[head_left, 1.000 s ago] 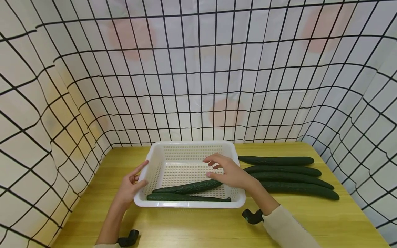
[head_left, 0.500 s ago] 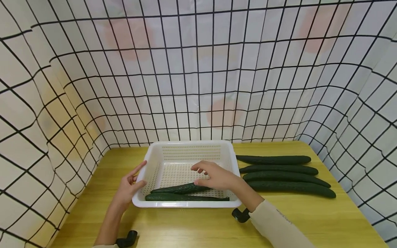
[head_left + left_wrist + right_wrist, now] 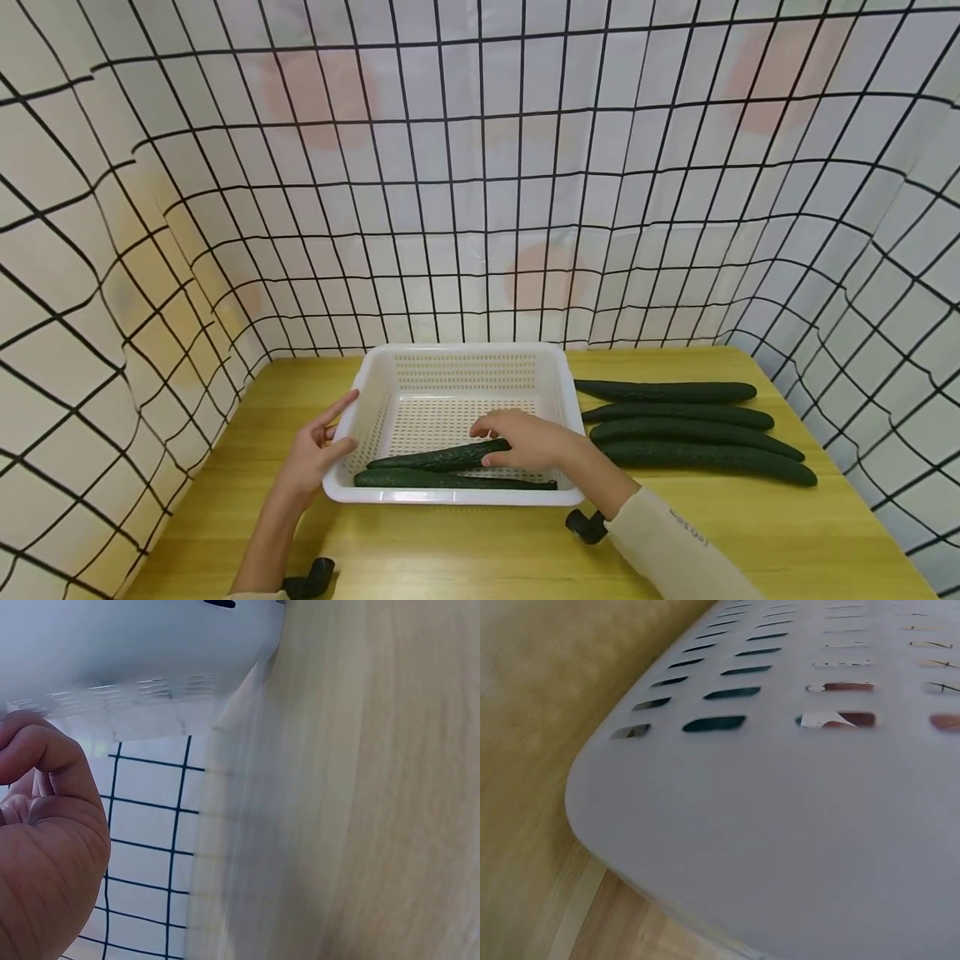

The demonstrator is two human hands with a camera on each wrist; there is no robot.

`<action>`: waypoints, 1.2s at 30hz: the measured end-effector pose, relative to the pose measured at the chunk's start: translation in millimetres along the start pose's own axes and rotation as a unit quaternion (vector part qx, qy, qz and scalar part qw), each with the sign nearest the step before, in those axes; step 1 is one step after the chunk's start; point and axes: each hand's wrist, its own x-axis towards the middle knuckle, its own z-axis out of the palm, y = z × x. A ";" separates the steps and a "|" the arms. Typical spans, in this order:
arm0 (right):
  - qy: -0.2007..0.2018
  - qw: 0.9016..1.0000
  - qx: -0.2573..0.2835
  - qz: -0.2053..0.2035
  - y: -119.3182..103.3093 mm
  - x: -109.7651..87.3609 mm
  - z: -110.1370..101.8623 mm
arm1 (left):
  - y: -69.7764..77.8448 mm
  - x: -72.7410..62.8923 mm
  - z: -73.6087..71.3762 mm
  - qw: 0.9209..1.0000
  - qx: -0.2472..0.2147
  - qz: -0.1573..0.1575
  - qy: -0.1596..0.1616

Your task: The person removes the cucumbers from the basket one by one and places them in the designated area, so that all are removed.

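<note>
A white perforated plastic basket (image 3: 465, 497) stands on the table with two long dark green cucumbers inside. At its left side my left hand (image 3: 307, 458) holds the rim, thumb on top and fingers outside; in the left wrist view that hand (image 3: 45, 825) has curled fingers against the basket wall (image 3: 165, 645). Inside the basket my right hand (image 3: 528, 442) grips the rear cucumber (image 3: 435, 458), thumb on the near side and fingers on the far side. The hand covers its right end. The front cucumber (image 3: 450, 479) lies along the near wall. In the right wrist view the basket wall (image 3: 742, 802) hides the hand.
Several cucumbers (image 3: 697, 454) lie side by side on the wooden table (image 3: 450, 550), right of the basket. A black wire grid (image 3: 480, 229) with a pale sheet behind it encloses the back and sides. Black wrist mounts (image 3: 311, 577) sit at both wrists.
My right hand has moved left and down onto the rear cucumber, and its fingers have closed around it. The left hand has stayed on the basket rim.
</note>
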 end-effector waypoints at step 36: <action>0.021 0.996 -0.068 0.054 -4.6 -3.7 3.0 | -2.6 0.5 0.6 1.000 -0.025 0.014 -0.011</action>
